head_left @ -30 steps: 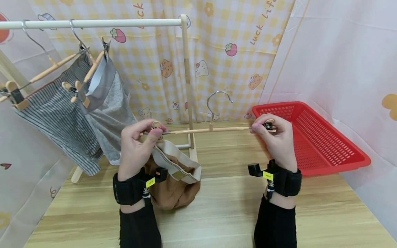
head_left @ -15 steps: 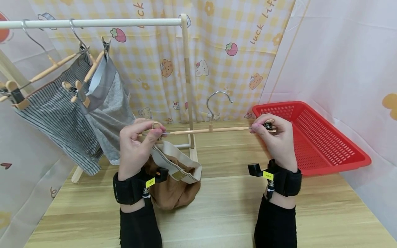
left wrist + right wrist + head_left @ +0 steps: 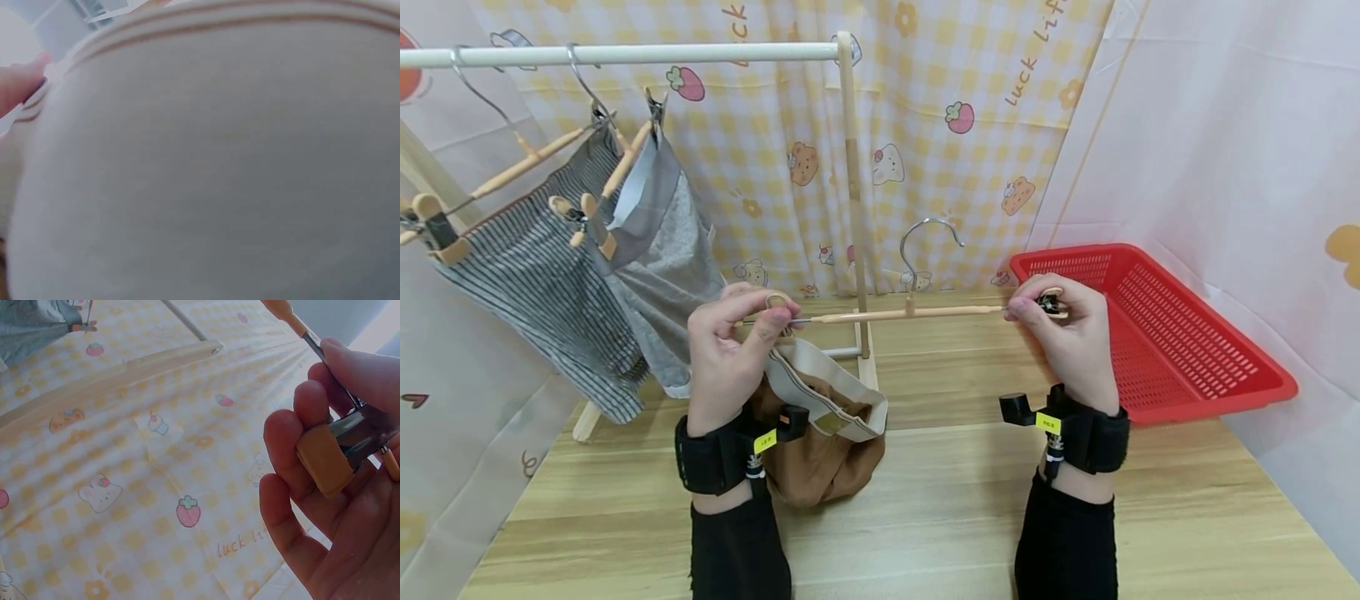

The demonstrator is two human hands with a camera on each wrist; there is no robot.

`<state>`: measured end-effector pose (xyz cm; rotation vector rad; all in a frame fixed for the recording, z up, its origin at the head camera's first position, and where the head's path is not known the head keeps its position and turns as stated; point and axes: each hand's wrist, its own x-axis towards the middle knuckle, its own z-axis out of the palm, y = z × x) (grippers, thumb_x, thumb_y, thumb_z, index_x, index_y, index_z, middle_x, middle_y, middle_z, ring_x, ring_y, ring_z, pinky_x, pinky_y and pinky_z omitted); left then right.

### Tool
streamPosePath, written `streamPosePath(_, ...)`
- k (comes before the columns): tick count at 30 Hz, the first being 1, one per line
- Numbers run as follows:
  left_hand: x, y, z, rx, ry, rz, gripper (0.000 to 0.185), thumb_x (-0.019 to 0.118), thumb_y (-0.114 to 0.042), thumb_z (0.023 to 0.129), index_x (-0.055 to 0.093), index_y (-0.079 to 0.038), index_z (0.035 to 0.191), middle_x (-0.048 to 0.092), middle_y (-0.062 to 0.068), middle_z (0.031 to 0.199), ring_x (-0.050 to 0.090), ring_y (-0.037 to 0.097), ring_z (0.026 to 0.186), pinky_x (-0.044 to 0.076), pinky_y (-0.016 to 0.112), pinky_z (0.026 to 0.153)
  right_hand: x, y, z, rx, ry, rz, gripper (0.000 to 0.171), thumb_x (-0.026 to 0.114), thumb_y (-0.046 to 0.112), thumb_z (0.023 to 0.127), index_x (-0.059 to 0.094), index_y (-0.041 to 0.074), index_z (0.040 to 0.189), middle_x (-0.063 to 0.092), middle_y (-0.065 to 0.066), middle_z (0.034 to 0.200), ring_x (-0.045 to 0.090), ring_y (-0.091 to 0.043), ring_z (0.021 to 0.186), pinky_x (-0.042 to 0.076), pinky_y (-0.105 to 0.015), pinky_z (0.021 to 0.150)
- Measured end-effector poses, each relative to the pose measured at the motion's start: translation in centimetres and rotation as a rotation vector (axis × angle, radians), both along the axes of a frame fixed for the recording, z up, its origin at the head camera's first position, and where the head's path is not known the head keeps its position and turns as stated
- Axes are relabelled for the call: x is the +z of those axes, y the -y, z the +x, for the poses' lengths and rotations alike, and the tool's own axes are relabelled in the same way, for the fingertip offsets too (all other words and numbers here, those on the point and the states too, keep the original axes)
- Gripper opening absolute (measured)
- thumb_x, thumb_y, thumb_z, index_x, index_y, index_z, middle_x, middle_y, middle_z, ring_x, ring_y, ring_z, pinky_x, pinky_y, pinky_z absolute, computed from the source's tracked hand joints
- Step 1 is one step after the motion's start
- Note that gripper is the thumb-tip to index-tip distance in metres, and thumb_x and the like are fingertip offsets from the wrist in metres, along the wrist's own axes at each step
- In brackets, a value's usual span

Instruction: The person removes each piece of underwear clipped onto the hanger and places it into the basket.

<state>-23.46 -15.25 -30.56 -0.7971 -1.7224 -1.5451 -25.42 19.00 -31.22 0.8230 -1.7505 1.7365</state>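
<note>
Both hands are up holding a wooden clip hanger [image 3: 910, 315] level, just in front of the rack post [image 3: 854, 192]. The left hand [image 3: 730, 354] has its thumb and fingers pinched on the hanger's left clip [image 3: 777, 303], left of the post. The right hand [image 3: 1067, 337] has its fingers curled around the right clip [image 3: 325, 459], well right of the post; in the right wrist view you can see the fingertips [image 3: 309, 400] wrapped over the wooden pad and the metal spring part pressed against the palm. The hanger's metal hook [image 3: 925, 242] sticks up just right of the post.

Brown shorts [image 3: 820, 425] with a pale waistband hang from the left clip, drooping down to the table [image 3: 940, 500] at the foot of the post. The left wrist view is basically all blurry pale fabric, with a fingertip at the left edge, so no help there.

Left of the post, two other hangers are on the rail [image 3: 625, 56]: one with striped shorts [image 3: 542, 275], one with grey shorts [image 3: 662, 250], and the grey pair is the closer one to the post. A red basket [image 3: 1217, 392] sits on the table well right of the post, just beyond the right hand. Behind the post there's a yellow checked curtain [image 3: 970, 125].
</note>
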Motion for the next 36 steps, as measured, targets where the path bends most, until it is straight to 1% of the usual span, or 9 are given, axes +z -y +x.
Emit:
streamPosePath(3,0.03,-0.11,0.03,0.011,-0.008,-0.004,0.041,0.071,-0.033,0.093,0.074,0.007,0.084,0.072,-0.001,0.084,0.054,0.020,0.082,0.036,0.032,0.086,-0.06,-0.08,-0.04,0.005,-0.002,-0.008,0.006,0.067,-0.009,0.089,0.064,-0.012,0.084,0.066,-0.010,0.075,0.063,-0.018,0.071,0.051,-0.022,0.066)
streamPosePath(11,-0.08,-0.14,0.20,0.023,0.014,-0.010,0.033,0.070,-0.031,0.094,0.076,0.001,0.086,0.073,0.004,0.087,0.058,0.019,0.085,0.042,0.030,0.082,-0.07,-0.14,-0.05,-0.011,0.010,-0.003,0.005,0.066,-0.012,0.088,0.064,-0.013,0.084,0.067,-0.009,0.076,0.064,-0.018,0.072,0.051,-0.022,0.065)
streamPosePath(19,-0.02,0.04,0.50,0.002,-0.004,-0.002,0.037,0.070,-0.030,0.094,0.075,0.005,0.084,0.072,0.001,0.076,0.059,0.019,0.081,0.041,0.029,0.075,-0.05,-0.08,0.09,0.031,0.004,-0.018,0.007,0.067,-0.009,0.089,0.064,-0.012,0.084,0.066,-0.010,0.076,0.064,-0.019,0.072,0.050,-0.022,0.065)
streamPosePath(22,0.04,0.01,0.51,0.005,-0.008,0.009,0.036,0.070,-0.030,0.094,0.075,0.004,0.083,0.072,0.003,0.076,0.059,0.019,0.081,0.041,0.030,0.076,-0.03,-0.01,0.10,0.041,0.002,-0.023,0.007,0.067,-0.009,0.089,0.064,-0.012,0.084,0.066,-0.010,0.076,0.064,-0.018,0.072,0.051,-0.022,0.066)
streamPosePath(26,0.04,-0.12,0.45,0.028,-0.011,0.017,0.038,0.071,-0.030,0.094,0.075,0.005,0.082,0.073,0.002,0.081,0.059,0.019,0.081,0.042,0.030,0.079,-0.03,0.01,0.08,0.037,-0.002,-0.020,0.006,0.067,-0.009,0.089,0.064,-0.012,0.084,0.066,-0.010,0.076,0.065,-0.018,0.071,0.052,-0.022,0.066)
streamPosePath(29,0.04,-0.27,0.41,0.042,-0.012,0.026,0.040,0.072,-0.032,0.093,0.075,0.007,0.082,0.073,0.000,0.081,0.059,0.018,0.081,0.042,0.028,0.079,-0.05,-0.03,0.07,0.033,-0.005,-0.019,0.007,0.067,-0.009,0.089,0.064,-0.012,0.084,0.066,-0.010,0.076,0.064,-0.018,0.071,0.052,-0.022,0.067)
streamPosePath(31,0.04,-0.36,0.44,0.019,-0.009,0.043,0.042,0.073,-0.033,0.092,0.074,0.008,0.082,0.073,0.002,0.080,0.060,0.019,0.081,0.042,0.028,0.078,-0.04,-0.06,0.07,0.034,-0.008,-0.024,0.007,0.067,-0.009,0.089,0.064,-0.012,0.083,0.066,-0.010,0.076,0.064,-0.019,0.072,0.051,-0.023,0.068)
streamPosePath(33,0.09,-0.40,0.51,-0.035,0.006,0.067,0.041,0.075,-0.032,0.090,0.075,0.008,0.085,0.074,0.005,0.081,0.063,0.018,0.080,0.045,0.026,0.076,-0.01,-0.08,0.09,0.038,-0.012,-0.032,0.008,0.067,-0.009,0.089,0.064,-0.012,0.082,0.066,-0.010,0.076,0.063,-0.020,0.072,0.051,-0.023,0.068)
streamPosePath(36,0.15,-0.26,0.51,-0.110,0.061,0.073,0.041,0.075,-0.032,0.090,0.074,0.009,0.091,0.074,0.009,0.084,0.067,0.018,0.077,0.050,0.025,0.072,0.04,-0.11,0.09,0.041,-0.014,-0.043,0.009,0.066,-0.009,0.089,0.064,-0.012,0.081,0.066,-0.010,0.076,0.062,-0.020,0.072,0.050,-0.023,0.068)
